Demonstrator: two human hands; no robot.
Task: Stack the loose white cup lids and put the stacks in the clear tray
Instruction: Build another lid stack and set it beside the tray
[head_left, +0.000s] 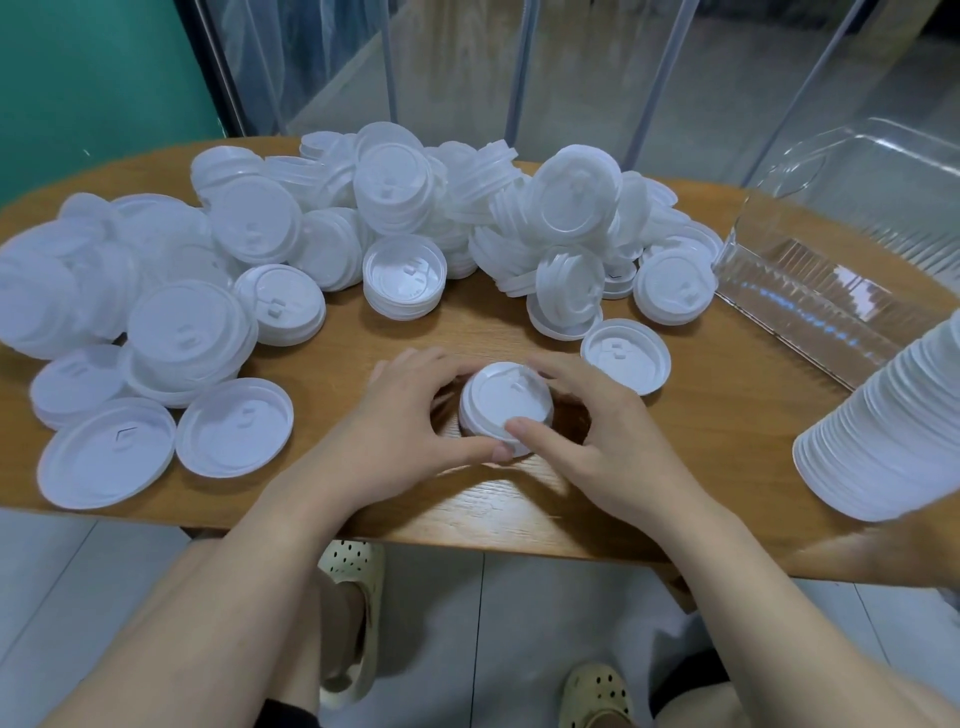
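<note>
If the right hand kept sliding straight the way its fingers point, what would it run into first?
The right hand already grips the small lid stack, fingers pointing left and away. Past that stack, the left hand on its far side would probably come next; depth is hard to judge.

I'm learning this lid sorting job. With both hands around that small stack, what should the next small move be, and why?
Probably press the small stack square, then add the single lid lying beside the right hand. The left hand also grips the stack, which holds only a few lids, and the clear tray looks unfilled.
</note>
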